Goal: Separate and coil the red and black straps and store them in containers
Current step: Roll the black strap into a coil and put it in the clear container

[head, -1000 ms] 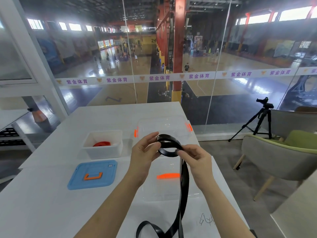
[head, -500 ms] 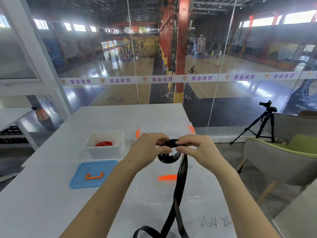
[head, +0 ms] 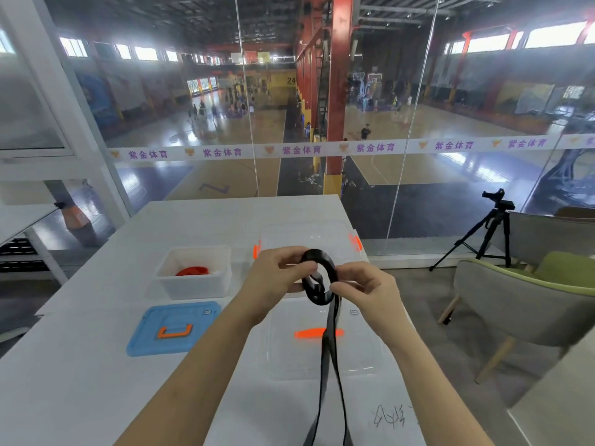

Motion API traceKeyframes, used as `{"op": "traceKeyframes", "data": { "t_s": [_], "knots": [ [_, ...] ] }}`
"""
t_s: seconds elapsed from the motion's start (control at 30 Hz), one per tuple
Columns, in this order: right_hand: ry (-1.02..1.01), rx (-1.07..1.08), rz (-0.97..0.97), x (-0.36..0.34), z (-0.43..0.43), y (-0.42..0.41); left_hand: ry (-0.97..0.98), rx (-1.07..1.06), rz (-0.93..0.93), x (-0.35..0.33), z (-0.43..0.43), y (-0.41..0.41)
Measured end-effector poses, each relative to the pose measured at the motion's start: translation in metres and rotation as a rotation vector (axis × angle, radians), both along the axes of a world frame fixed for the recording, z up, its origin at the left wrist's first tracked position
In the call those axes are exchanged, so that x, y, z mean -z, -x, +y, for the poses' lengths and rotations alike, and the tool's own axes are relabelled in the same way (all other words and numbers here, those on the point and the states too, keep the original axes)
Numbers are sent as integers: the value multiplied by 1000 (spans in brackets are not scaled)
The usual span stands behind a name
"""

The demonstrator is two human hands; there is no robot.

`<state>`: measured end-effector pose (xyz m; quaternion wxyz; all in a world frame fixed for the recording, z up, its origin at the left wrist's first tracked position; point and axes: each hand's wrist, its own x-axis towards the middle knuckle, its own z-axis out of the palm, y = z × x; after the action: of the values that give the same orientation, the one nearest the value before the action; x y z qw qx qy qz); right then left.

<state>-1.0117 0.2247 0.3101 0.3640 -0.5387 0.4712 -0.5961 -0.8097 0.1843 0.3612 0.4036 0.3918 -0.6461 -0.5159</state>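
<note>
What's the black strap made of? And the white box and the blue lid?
The black strap: probably woven fabric or rubbery webbing, slightly glossy; it is flat, coils tightly and hangs limp. The white box: looks like frosted plastic, with thin stiff walls and rounded corners. The blue lid: seemingly smooth moulded plastic, opaque, with rounded corners.

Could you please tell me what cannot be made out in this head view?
1. Black strap: its tail leaves the head view's bottom edge, so the uncoiled length is unknown.
2. Red strap: the white container's front wall hides its lower part.
3. Clear container: the left hand, right hand and coil cover its near side.
4. Handwriting on the table: too blurred to read.
</note>
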Motion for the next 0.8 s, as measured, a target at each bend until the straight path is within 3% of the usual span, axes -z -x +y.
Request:
{"op": "traceKeyframes", "data": {
  "t_s": [0.17,0.4,0.67,0.8],
  "knots": [
    [32,19,-42,1,3,-7,-71,-73,166,0,5,7],
    [41,48,-33,-16,-2,6,-119,41,5,1,-5,-9],
    [63,-15,205,-33,-9,9,175,40,-335,-24,-11,-6],
    [72,-5,172,-34,-9,6,239,63,-397,-31,-12,-1]
  ]
}}
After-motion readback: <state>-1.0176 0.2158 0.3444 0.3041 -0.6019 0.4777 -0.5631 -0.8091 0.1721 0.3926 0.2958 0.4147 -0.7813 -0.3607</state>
